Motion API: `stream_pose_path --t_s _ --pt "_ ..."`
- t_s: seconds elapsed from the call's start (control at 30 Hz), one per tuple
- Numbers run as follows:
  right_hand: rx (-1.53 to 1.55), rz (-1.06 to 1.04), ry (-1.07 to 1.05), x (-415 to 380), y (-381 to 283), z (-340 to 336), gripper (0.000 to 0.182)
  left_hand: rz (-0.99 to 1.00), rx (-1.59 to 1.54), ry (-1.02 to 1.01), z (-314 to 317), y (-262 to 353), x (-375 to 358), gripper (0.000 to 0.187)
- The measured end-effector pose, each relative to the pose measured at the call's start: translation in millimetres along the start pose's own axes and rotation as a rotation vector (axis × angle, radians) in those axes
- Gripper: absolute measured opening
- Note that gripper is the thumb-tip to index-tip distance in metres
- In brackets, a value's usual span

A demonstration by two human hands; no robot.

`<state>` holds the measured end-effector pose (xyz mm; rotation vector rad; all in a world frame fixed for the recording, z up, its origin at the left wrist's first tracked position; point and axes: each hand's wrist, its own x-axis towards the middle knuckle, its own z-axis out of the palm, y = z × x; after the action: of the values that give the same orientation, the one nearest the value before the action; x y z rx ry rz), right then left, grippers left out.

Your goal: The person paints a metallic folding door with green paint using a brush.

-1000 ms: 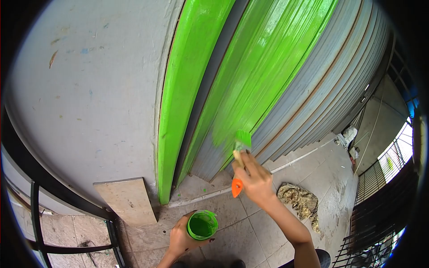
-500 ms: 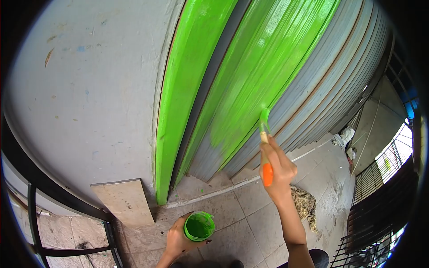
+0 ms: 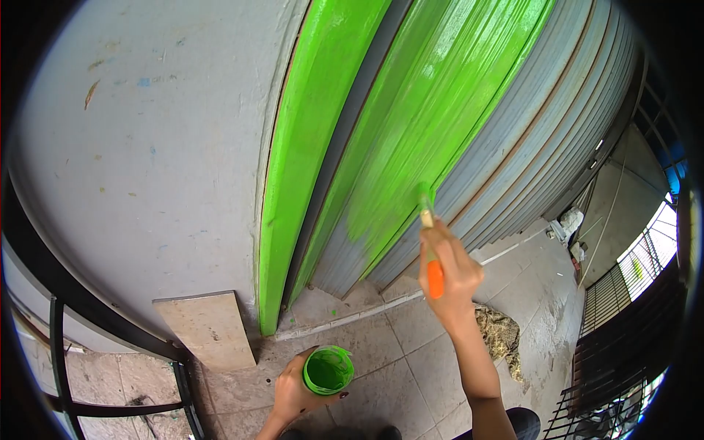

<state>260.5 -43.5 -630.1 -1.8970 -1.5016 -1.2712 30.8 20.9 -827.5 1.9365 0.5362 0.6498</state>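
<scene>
My right hand (image 3: 451, 268) is closed around a paintbrush (image 3: 427, 213) with a pale handle that is orange at its end. Green bristles press on the folding metal shutter (image 3: 411, 147), close to the edge of a wide panel covered in wet green paint. Lower down, that panel fades into bare grey metal. My left hand (image 3: 292, 389) wraps round a small paint can (image 3: 328, 370), held upright with green paint inside and smeared over its rim. A narrower green strip (image 3: 308, 161) runs along the left side of the shutter.
A grey wall (image 3: 161, 169) stands at left, with a loose tile (image 3: 207, 330) leaning on it. Black metal framing (image 3: 117, 411) fills the lower left corner. A mottled cloth (image 3: 499, 337) lies on the tiled floor (image 3: 374, 367). Unpainted grey slats (image 3: 543, 125) continue rightward.
The brush and my right hand have shifted slightly left, moving the bristles from the panel's edge onto its green face. My left hand and the can stay almost where they were.
</scene>
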Motion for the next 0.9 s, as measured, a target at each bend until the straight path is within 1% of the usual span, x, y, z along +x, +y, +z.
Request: stream_pose_path --t_s 0.03,0.1,0.2,0.3,0.4,0.47,0.57,0.6,0.73,0.83,0.87,0.9 --pt "-0.012 -0.029 -0.065 -14 -3 9 0.018 -0.005 -0.005 0.001 0 1 1 0.093" --pt "-0.118 -0.234 -0.138 -55 -7 43 0.015 -0.016 -0.011 -0.003 -2 3 -1 0.093" --pt "-0.012 -0.277 -0.271 -84 -13 54 0.013 -0.016 0.014 0.000 -4 4 -2 0.094" --pt "0.214 -0.257 -0.544 -91 -19 58 0.010 -0.011 0.000 -0.002 -5 5 -3 0.095" --pt "0.071 -0.355 -0.309 -56 -5 59 0.012 -0.034 -0.007 -0.026 -5 4 -2 0.095" --pt "0.144 -0.168 -0.233 -9 -2 32 0.012 -0.031 -0.006 -0.019 -3 2 -5 0.095" --pt "-0.009 -0.194 0.015 5 -7 13 0.012 -0.042 -0.002 -0.018 -5 3 -2 0.095" --pt "-0.068 -0.209 0.024 -3 -8 16 0.011 -0.050 -0.005 -0.022 -5 3 -3 0.095" --pt "-0.073 -0.234 -0.142 -48 -15 41 0.009 -0.031 -0.008 -0.013 -3 -1 -2 0.095" --pt "0.110 -0.171 -0.403 -65 -25 49 0.009 -0.024 -0.003 -0.024 -5 0 -3 0.094" --pt "0.170 -0.122 -0.515 -64 -25 47 0.009 -0.026 0.005 -0.027 -6 0 -3 0.093" --pt "0.131 -0.135 -0.407 -58 -20 44 0.009 -0.029 0.012 -0.029 -6 -1 -2 0.093"
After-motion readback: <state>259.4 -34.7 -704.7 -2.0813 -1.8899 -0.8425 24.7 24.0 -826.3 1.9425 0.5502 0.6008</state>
